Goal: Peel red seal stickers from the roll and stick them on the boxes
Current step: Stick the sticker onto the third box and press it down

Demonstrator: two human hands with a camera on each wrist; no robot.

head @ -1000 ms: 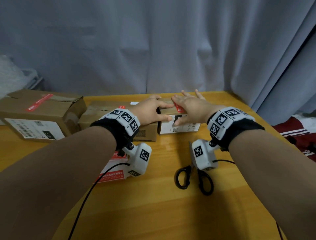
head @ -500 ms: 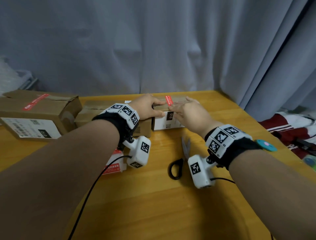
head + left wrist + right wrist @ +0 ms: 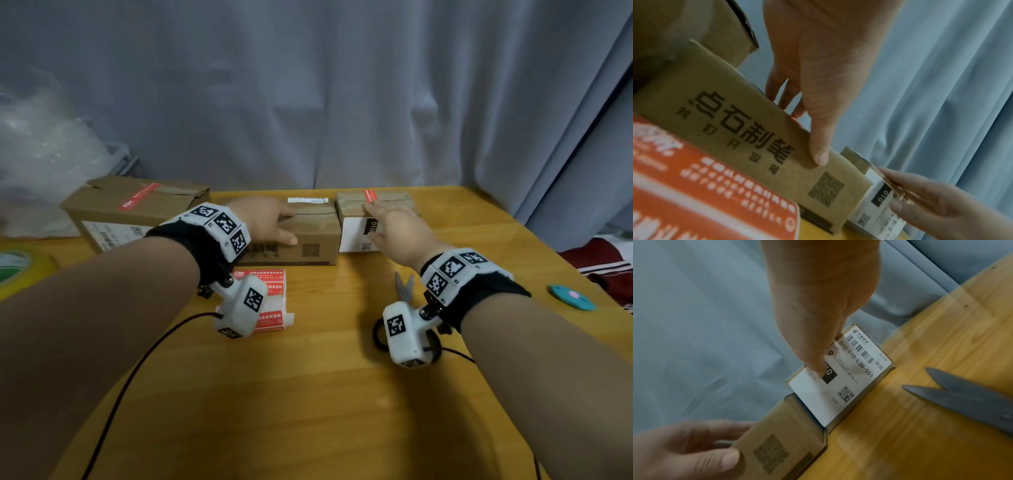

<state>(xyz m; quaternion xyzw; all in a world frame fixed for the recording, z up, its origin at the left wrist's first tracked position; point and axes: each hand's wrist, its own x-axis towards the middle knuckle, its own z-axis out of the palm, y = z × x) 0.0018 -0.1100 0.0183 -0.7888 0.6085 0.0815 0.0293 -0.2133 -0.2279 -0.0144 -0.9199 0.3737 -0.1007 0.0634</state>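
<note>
The wooden table (image 3: 308, 394) carries three cartons in a row along its far edge, in front of a grey curtain (image 3: 308, 85). The big box (image 3: 144, 209), far left, already wears a red seal. The middle box (image 3: 308, 236) has no red seal visible on top, only a white label. The small box (image 3: 373, 205), on the right and touching the middle one, has a red seal sticker (image 3: 370, 196) on its lid.

The left hand (image 3: 263, 219) is on the middle box, fingers over the top, thumb on the near face, gripping it. The right hand (image 3: 397, 226) lies over the small box w/ fingers fairly straight and thumb on its white shipping label (image 3: 838, 378); it pinches nothing.

Key relation: the sticker roll (image 3: 270, 301) lies near-side of the boxes, directly under the left wrist, long axis running toward the person. The left hand is nearer; it likely has to pull back toward the body to peel the next seal for the middle box.

Scissors (image 3: 404, 284), open-bladed, lie under the right wrist, well apart from the roll, so not in the way. A teal disc (image 3: 570, 297) sits at the right edge, a tape roll (image 3: 20, 270) at the far left.
</note>
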